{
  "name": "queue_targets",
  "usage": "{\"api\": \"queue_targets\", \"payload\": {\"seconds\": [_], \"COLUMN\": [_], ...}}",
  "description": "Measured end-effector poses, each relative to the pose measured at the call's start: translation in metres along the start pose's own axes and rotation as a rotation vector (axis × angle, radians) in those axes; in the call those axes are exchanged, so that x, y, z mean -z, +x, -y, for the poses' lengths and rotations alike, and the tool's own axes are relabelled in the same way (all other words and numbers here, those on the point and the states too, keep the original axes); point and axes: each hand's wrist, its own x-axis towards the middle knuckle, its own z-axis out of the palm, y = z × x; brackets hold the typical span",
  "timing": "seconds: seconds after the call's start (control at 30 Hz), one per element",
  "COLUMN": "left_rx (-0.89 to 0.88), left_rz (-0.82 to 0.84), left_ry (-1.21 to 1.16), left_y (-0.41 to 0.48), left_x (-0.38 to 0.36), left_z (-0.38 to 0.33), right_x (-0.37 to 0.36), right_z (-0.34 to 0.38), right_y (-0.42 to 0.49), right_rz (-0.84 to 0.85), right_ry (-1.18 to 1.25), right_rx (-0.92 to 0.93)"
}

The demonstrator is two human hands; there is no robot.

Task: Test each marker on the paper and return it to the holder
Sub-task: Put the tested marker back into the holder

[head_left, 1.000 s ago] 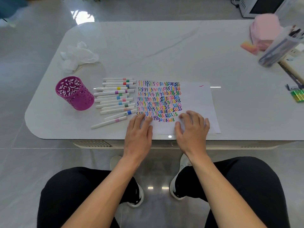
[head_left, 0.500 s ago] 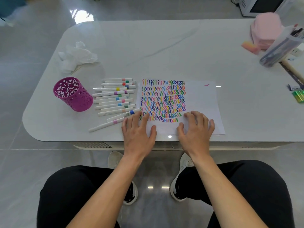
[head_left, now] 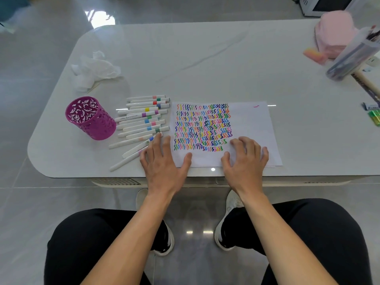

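Note:
A white sheet of paper [head_left: 248, 124] covered with rows of coloured squiggles lies near the table's front edge. Several white markers [head_left: 141, 122] with coloured bands lie side by side to its left. A magenta perforated holder [head_left: 90, 120] stands upright and empty left of the markers. My left hand [head_left: 162, 161] lies flat with spread fingers, its fingertips touching the nearest markers and its thumb on the paper's lower left corner. My right hand [head_left: 244, 159] rests flat on the paper's lower right part. Neither hand holds anything.
The white table [head_left: 205, 58] has crumpled tissue [head_left: 92, 68] at the back left. At the right stand a pink object [head_left: 335, 31], a clear pen case [head_left: 353, 56], a wooden stick [head_left: 368, 83] and green highlighters [head_left: 374, 116]. My knees are below the front edge.
My left hand has slid left off the paper onto the nearest markers. My right hand has stayed on the paper. The view has shifted slightly.

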Motion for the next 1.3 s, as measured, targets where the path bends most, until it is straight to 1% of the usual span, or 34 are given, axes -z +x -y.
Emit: {"api": "queue_targets", "payload": {"seconds": [0.17, 0.27, 0.37, 0.5, 0.83, 0.97, 1.13, 1.3], "left_rx": [0.005, -0.071, -0.124, -0.106, -0.113, -0.113, -0.124, 0.018], "left_rz": [-0.016, -0.028, -0.045, -0.046, -0.021, -0.028, -0.131, -0.209], "left_ry": [0.01, 0.001, -0.018, -0.04, -0.055, -0.063, -0.098, -0.047], "left_y": [-0.001, -0.004, -0.005, -0.002, 0.001, 0.0, 0.002, 0.006], "left_x": [0.001, 0.002, 0.002, 0.004, 0.003, 0.006, 0.017, 0.031], "left_z": [0.0, -0.004, -0.006, -0.008, -0.014, -0.014, -0.004, 0.029], "right_x": [0.001, 0.004, 0.004, 0.004, 0.009, 0.01, 0.004, -0.009], "right_z": [0.001, -0.002, -0.002, -0.001, -0.002, 0.004, 0.029, 0.053], "right_y": [0.0, 0.0, 0.0, 0.0, 0.007, 0.008, 0.006, 0.006], "right_rz": [0.0, -0.027, -0.003, 0.028, 0.068, 0.051, 0.065, 0.08], "right_ry": [0.028, 0.023, 0.036, 0.055, 0.022, 0.055, 0.126, 0.164], "right_rx": [0.023, 0.006, -0.01, 0.031, 0.019, 0.022, 0.122, 0.232]}}
